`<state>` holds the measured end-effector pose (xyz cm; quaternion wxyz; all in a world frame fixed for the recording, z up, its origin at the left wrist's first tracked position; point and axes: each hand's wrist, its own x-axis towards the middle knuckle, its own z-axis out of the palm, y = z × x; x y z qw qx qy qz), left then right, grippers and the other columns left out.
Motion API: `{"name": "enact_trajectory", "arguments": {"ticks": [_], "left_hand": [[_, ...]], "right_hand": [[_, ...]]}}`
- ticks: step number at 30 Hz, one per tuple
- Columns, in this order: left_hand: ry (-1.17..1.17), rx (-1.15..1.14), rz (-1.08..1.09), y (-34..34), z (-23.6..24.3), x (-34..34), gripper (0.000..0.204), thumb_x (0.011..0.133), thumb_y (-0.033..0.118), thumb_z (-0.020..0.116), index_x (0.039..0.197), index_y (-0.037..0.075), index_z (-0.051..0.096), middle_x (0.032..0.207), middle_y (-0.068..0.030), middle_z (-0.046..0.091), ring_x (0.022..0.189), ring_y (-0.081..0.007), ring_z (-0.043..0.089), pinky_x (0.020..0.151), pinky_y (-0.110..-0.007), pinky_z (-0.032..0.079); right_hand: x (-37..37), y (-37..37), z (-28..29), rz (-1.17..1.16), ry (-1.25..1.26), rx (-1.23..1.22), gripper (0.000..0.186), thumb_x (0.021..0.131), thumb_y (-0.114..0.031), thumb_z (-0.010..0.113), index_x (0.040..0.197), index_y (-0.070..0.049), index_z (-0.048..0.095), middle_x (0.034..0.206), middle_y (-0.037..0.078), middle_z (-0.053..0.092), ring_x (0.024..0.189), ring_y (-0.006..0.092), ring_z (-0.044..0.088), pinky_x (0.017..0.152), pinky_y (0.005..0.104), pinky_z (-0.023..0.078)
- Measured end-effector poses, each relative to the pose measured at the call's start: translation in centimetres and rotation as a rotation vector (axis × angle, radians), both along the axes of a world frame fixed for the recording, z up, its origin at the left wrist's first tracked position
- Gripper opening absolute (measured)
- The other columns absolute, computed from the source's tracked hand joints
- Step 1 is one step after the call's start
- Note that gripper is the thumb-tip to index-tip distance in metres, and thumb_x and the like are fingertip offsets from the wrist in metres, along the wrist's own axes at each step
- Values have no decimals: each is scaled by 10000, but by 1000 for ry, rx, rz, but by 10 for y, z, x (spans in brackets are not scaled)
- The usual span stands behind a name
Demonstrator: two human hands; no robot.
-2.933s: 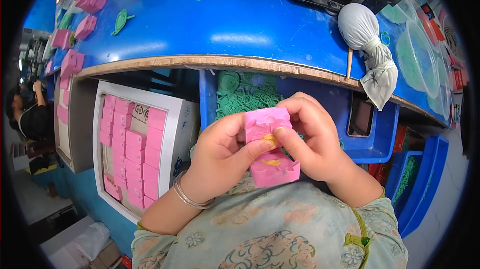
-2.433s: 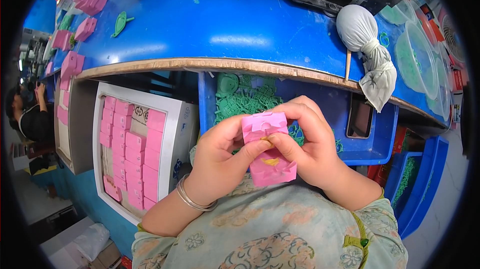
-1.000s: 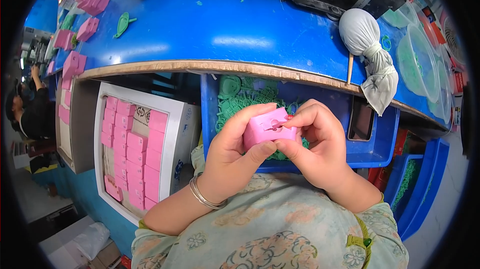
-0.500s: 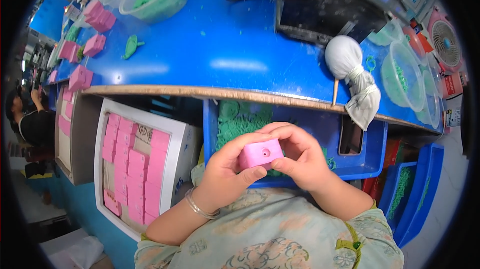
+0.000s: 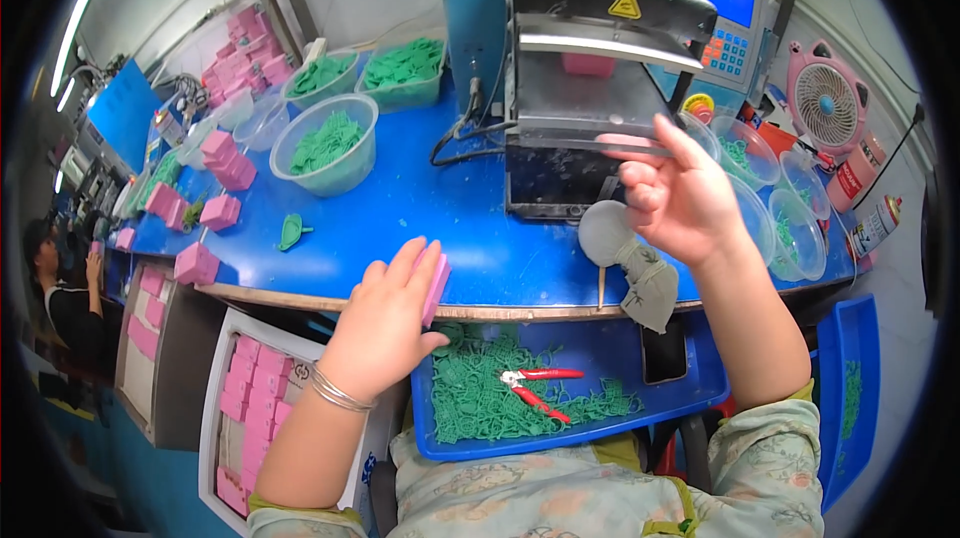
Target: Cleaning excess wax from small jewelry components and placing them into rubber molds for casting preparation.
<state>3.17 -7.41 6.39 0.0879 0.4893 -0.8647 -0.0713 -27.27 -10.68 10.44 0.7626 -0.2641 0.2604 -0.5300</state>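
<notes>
My left hand [image 5: 385, 323] grips a small pink box [image 5: 434, 288] at the front edge of the blue table [image 5: 420, 208]. My right hand [image 5: 680, 193] is raised in front of the grey press machine [image 5: 600, 68], fingers apart and holding nothing, its fingertips by the machine's lower plate. A pink block [image 5: 587, 63] sits inside the machine's opening.
A blue tray [image 5: 560, 388] under the table holds green plastic scraps and red-handled pliers [image 5: 535, 383]. A white carton of pink boxes [image 5: 255, 408] stands lower left. Clear bowls of green parts [image 5: 325, 143], stacked pink boxes [image 5: 215, 163], a tied white cloth bag [image 5: 640, 268] and a pink fan [image 5: 825, 103] surround the machine. Another person [image 5: 60, 298] sits at far left.
Earlier both hands worked the pink box over my lap. Now the view has tilted up, my left hand alone carries the box to the table edge, and my right hand has reached to the machine.
</notes>
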Motion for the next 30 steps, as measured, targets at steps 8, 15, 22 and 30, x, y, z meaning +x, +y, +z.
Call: {"name": "enact_trajectory", "arguments": {"ticks": [8,15,22,30], "left_hand": [[63,-120,56,-6,-15,22,929,519,174,858,1291,10,368,1197,-177,415,1089,-364,463,917,-421,422],[837,-120,232,8,6,8,1072,543,244,872,1396,9,267,1223,-169,438,1112,-283,463,962,-377,391],[501,-46,-234,17,25,-45,1067,556,325,855,1380,-27,275,1245,-225,404,1109,-353,466,956,-388,385],[583,-209,-116,-8,-19,-22,800,572,341,815,1203,83,396,1258,-172,439,1180,-352,451,1031,-586,232]], "right_hand": [[9,46,-12,-8,179,-232,485,959,-318,334,1035,90,584,690,165,638,440,178,549,462,247,448],[-4,98,-44,379,-201,-87,731,851,-124,466,1435,2,46,1251,352,442,910,420,620,744,429,526],[36,110,-77,806,-140,57,715,899,-10,422,1455,-74,-24,1300,307,423,941,296,629,852,349,480],[51,126,-113,764,-185,144,690,892,32,411,1455,-52,21,1255,220,512,1014,325,603,860,345,455]]}}
